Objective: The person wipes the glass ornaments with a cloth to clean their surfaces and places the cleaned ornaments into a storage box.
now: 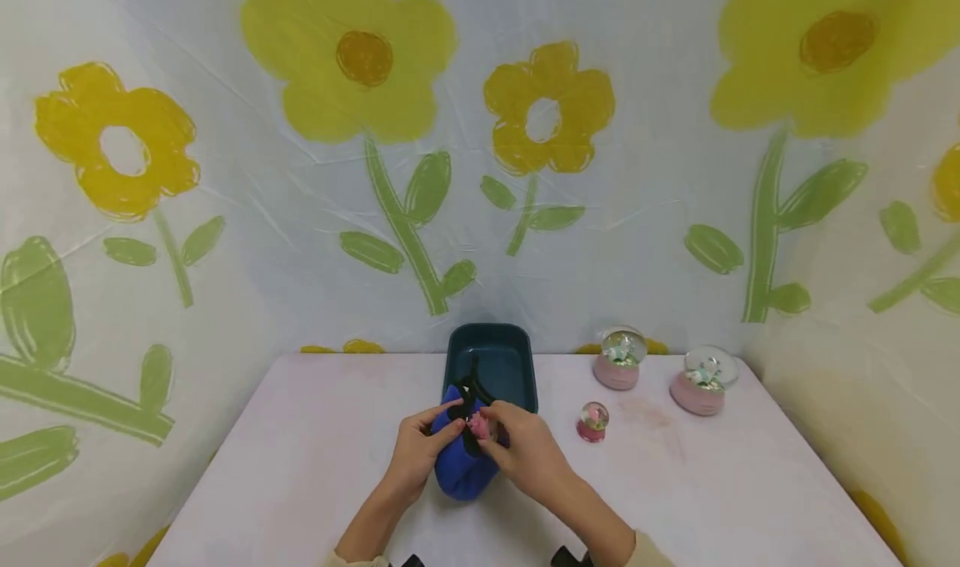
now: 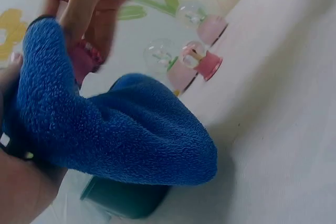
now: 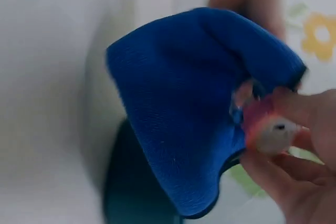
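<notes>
In the head view, my left hand (image 1: 415, 453) grips a blue fluffy cloth (image 1: 467, 471) with dark edging, fingers behind it and thumb in front. My right hand (image 1: 528, 452) pinches a small snow globe (image 1: 478, 425) by its pink base, against the cloth. The right wrist view shows the base's pale underside between thumb and fingers, with the clear ball turned toward the cloth (image 3: 163, 77). Seen from the left wrist, the cloth (image 2: 121, 135) droops over the hand in a fold. A dark cord (image 1: 474, 377) rises above the cloth.
A dark teal tray (image 1: 492, 333) stands behind the hands, partly hidden by the cloth. To the right are a small pink-based snow globe (image 1: 592, 422) and two larger ones (image 1: 618, 360), (image 1: 701, 383). Behind the white table (image 1: 315, 442) hangs a flowered sheet (image 1: 645, 217).
</notes>
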A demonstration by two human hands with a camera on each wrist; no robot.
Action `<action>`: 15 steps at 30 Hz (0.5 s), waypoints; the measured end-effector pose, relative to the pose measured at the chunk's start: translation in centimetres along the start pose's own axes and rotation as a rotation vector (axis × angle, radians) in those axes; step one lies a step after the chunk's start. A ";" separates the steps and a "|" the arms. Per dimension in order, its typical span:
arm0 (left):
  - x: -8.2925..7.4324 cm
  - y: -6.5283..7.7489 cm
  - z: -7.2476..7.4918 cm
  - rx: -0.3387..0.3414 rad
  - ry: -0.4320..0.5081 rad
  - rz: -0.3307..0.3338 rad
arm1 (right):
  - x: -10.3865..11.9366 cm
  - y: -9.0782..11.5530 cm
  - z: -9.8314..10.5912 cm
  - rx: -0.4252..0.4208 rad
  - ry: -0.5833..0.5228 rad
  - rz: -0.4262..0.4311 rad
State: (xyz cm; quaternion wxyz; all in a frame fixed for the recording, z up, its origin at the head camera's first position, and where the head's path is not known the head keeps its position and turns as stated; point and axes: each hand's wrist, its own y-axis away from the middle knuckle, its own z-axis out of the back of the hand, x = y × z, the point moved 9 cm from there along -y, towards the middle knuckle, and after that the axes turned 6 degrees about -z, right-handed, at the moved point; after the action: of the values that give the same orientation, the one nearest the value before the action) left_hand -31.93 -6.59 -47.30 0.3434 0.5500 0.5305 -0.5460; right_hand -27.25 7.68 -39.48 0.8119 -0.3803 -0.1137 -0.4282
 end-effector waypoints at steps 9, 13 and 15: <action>-0.1 -0.7 -1.0 0.086 0.056 -0.044 | -6.1 1.3 -0.9 0.054 -0.634 -0.547; 0.2 -0.2 -0.8 0.055 0.066 -0.013 | -6.3 2.1 -1.4 -0.007 -0.680 -0.593; 0.3 -0.1 -0.8 0.039 0.073 -0.015 | -6.3 2.4 -1.4 -0.053 -0.666 -0.594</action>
State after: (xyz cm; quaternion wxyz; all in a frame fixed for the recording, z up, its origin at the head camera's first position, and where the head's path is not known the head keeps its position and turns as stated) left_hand -31.87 -5.78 -47.41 0.3088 0.5722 0.5361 -0.5383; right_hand -29.44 11.34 -44.93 0.5628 -0.4689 -0.4623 -0.4996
